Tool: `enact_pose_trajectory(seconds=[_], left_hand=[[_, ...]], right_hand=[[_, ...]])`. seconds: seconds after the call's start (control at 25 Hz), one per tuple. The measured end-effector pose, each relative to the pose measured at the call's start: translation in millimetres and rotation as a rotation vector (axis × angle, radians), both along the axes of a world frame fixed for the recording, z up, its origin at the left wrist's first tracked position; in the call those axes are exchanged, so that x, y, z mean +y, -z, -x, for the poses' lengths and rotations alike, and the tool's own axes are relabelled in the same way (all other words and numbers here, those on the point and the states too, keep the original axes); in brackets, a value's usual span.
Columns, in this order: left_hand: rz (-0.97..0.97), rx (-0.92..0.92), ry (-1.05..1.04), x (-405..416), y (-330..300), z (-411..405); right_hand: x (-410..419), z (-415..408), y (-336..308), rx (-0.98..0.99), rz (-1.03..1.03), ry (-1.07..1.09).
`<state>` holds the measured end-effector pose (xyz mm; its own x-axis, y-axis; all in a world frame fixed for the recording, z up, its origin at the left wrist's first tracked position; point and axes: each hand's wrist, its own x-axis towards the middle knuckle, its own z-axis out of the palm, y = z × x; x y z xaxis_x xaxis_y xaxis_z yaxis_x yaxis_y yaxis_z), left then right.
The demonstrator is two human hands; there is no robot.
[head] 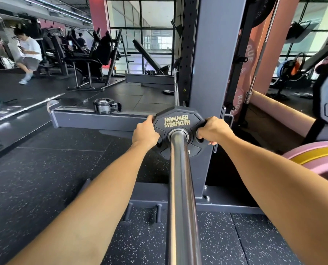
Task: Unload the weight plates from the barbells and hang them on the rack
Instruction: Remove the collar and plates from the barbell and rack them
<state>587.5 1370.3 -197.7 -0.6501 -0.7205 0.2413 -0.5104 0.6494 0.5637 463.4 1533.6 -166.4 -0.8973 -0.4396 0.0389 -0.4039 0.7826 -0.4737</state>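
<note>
plate: black Hammer Strength plate (176, 131) sits far down the barbell sleeve (182, 188), straight ahead of me, face toward me.
L hand: my left hand (145, 131) grips the plate's left edge, fingers wrapped behind the rim.
R hand: my right hand (213, 131) grips the right side, fingertips hooked into a grip cutout.
key relation: sleeve's long axis runs from the plate back toward my chest, between my forearms. Plate has to slide along that line toward me, so both hands pull evenly or I'd guess it cocks & binds. Neither hand nearer; they sit level, opposite each other across the hub.
collar: clamp collar (106, 106) lies on the grey spotter arm (102, 119) left of the plate, not on the sleeve, so nothing blocks the slide that I can see.
rack: grey upright (213, 54) just behind the plate; pink plates (245, 60) hang beyond it, right.
floor: black speckled rubber matting (44, 178); pink & yellow bumper (316, 155) near my right forearm.
room: gym, machines & windows at back, a person standing far left.
</note>
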Motion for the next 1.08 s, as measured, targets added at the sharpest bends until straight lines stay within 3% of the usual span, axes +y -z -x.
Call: enact_pose_trajectory(seconds=[0.28, 1.08], left_hand=[[0.062, -0.014, 0.018, 42, -1, -63], [0.101, 0.069, 0.081, 158, 14, -245]], right_hand=[[37, -58, 11, -0.095, 0.150, 0.003], [163, -243, 15, -0.083, 0.201, -0.040]])
